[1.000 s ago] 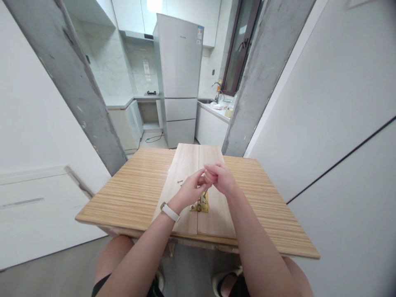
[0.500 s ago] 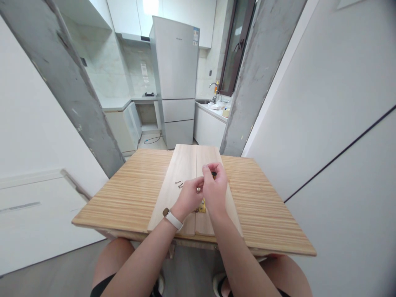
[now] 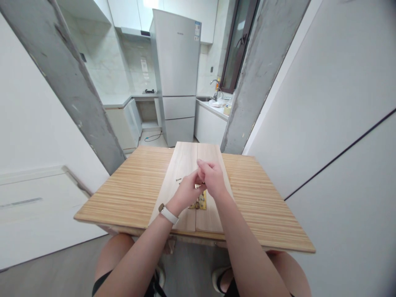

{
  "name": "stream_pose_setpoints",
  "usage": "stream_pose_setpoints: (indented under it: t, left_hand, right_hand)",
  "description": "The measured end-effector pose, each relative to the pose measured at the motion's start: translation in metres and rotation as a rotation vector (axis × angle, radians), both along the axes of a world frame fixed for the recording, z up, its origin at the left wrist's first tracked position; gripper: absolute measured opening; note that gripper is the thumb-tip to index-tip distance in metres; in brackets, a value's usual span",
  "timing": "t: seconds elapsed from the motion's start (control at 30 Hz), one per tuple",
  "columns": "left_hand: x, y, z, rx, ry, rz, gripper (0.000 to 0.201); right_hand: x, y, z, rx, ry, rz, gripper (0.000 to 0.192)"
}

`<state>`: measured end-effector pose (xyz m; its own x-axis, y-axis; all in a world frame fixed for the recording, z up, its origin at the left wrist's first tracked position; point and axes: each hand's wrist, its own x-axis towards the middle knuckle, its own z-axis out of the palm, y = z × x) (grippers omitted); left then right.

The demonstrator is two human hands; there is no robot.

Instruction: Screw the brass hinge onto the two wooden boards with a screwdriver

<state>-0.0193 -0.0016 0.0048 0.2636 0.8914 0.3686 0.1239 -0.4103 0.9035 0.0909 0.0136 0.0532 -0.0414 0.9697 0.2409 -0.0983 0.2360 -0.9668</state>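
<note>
Two pale wooden boards [image 3: 179, 165] lie side by side on the table. A brass-coloured hinge [image 3: 202, 202] lies across their seam, partly covered by my hands. Just above it, my left hand [image 3: 186, 193], with a watch on its wrist, is closed, thumb and fingers pinched together. Whatever is between those fingertips is too small or hidden to name. My right hand [image 3: 214, 180] is curled closed against the left fingertips, and its contents are hidden. A screw [image 3: 178, 180] rests on the left board beside my left hand.
The striped wooden table [image 3: 136, 181] extends on both sides of the boards. My knees are under its near edge. Beyond it stand a grey fridge [image 3: 176, 57], a counter with a sink [image 3: 204, 99], and bare grey wall edges [image 3: 262, 62].
My right hand has turned and closed further, hiding a dark thing that showed in it before. Both hands have shifted slightly left, and more of the hinge shows.
</note>
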Motion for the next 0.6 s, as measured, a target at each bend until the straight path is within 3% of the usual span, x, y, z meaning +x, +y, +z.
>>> stream_pose_setpoints:
  t: [0.07,0.13,0.3,0.43,0.6]
  left_hand:
    - [-0.003,0.003,0.001,-0.034,-0.058,-0.076,0.03]
    - [-0.004,0.006,0.001,-0.051,-0.098,-0.159,0.037]
    - [0.0,0.011,0.002,-0.034,-0.07,-0.175,0.039]
    - [0.005,0.013,0.002,-0.023,0.003,-0.105,0.031]
    - [0.01,0.009,0.001,0.023,0.037,-0.004,0.028]
  right_hand:
    - [0.008,0.009,0.005,-0.02,-0.01,0.249,0.058]
    - [0.018,0.017,0.009,-0.048,0.037,0.394,0.06]
    - [0.035,0.026,0.009,-0.116,0.093,0.47,0.064]
    - [0.037,0.017,0.001,-0.045,0.091,0.299,0.054]
    - [0.02,-0.006,-0.011,0.15,0.1,-0.246,0.023]
